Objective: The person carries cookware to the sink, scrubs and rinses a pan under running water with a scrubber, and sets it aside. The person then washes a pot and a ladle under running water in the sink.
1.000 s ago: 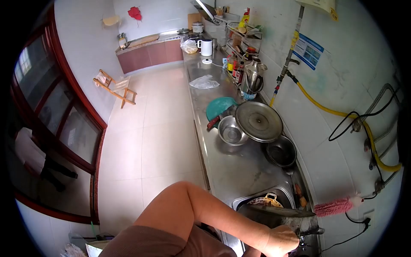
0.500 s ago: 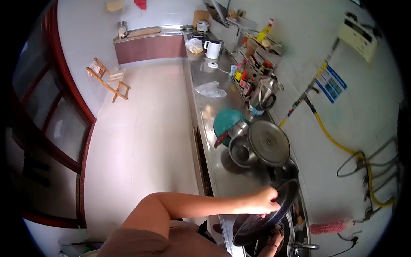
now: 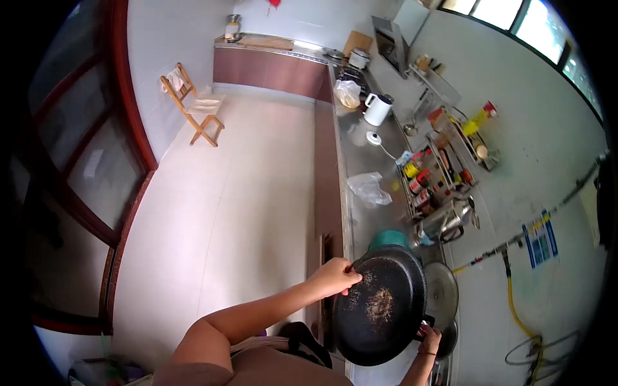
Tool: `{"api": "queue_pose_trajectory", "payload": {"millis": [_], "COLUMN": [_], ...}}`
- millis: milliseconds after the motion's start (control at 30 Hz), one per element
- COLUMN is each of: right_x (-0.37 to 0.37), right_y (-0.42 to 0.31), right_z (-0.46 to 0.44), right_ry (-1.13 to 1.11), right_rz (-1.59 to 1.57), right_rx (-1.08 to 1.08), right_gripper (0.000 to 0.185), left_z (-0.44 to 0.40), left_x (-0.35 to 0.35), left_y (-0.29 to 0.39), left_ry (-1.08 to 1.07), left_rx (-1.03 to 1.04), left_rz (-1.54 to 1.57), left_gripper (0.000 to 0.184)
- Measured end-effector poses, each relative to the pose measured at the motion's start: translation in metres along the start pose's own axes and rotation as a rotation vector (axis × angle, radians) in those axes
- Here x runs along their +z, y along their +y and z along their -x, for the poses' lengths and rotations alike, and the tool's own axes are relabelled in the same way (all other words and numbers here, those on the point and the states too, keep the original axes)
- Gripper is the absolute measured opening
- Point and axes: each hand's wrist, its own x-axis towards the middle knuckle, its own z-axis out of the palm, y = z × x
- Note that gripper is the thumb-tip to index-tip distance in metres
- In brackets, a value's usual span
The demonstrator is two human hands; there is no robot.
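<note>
A black frying pan (image 3: 370,334) is held up at the counter's edge, its inside turned toward me. A brownish worn or stained patch shows on its speckled cooking surface. My left hand (image 3: 336,278) pinches the rim on the upper left. On the lower right, my right hand (image 3: 429,338) is wrapped round the pan's handle, which it partly hides. Behind the pan, a green basin (image 3: 389,239) and a large round metal lid (image 3: 443,289) are partly covered.
A plastic bag (image 3: 370,188), a white kettle (image 3: 378,110) and a metal jug (image 3: 444,222) stand along the steel counter (image 3: 360,157). Sauce bottles (image 3: 420,182) fill a wall rack. A wooden folding chair (image 3: 196,106) stands on the floor at left.
The pan has come up from the sink, moved forward, and turned so its inside faces me. Both hands moved with it. My view has swung as well.
</note>
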Motion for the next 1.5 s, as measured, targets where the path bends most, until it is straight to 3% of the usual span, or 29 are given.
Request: {"api": "queue_pose_trajectory", "payload": {"millis": [267, 433, 533, 767, 833, 900, 967, 1167, 1233, 1433, 1500], "right_x": [0.208, 0.384, 0.495, 0.758, 0.816, 0.866, 0.906, 0.993, 1.028, 1.149, 1.193], "right_y": [-0.017, -0.025, -0.033, -0.074, -0.066, -0.071, -0.077, -0.09, -0.111, -0.116, -0.11], "right_z": [-0.14, -0.23, -0.271, -0.293, -0.314, -0.317, -0.324, -0.37, -0.376, -0.463, -0.496], "right_ry": [-0.251, -0.403, -0.562, -0.812, -0.941, -0.974, -0.97, -0.833, -0.88, -0.944, -1.093], "right_rz": [0.144, 0.104, 0.275, 0.324, 0.219, 0.247, 0.147, 0.265, 0.156, 0.124, -0.009], "right_rx": [0.042, 0.091, 0.06, 0.028, 0.14, 0.108, 0.24, 0.291, 0.414, 0.481, 0.616], "right_gripper": [0.01, 0.009, 0.011, 0.012, 0.009, 0.009, 0.005, 0.006, 0.009, 0.011, 0.01], "left_z": [-0.099, -0.162, -0.176, -0.224, -0.244, -0.27, -0.301, -0.415, -0.465, -0.61, -0.649], "left_x": [-0.149, -0.262, -0.329, -0.509, -0.564, -0.62, -0.667, -0.805, -0.849, -0.978, -1.018], "left_y": [-0.024, -0.012, -0.011, 0.001, 0.01, 0.019, 0.032, 0.06, 0.063, 0.061, 0.061], "left_ry": [0.246, 0.444, 0.615, 0.912, 0.963, 0.979, 1.013, 0.939, 0.92, 0.822, 0.876], "left_rx": [-0.057, -0.114, -0.146, -0.16, -0.124, -0.124, -0.111, -0.159, -0.183, -0.215, -0.245], "left_rz": [0.123, 0.218, 0.237, 0.201, 0.237, 0.245, 0.159, 0.116, 0.049, 0.134, 0.172], "left_gripper": [0.02, 0.019, 0.018, 0.012, 0.014, 0.015, 0.015, 0.018, 0.017, 0.018, 0.02]}}
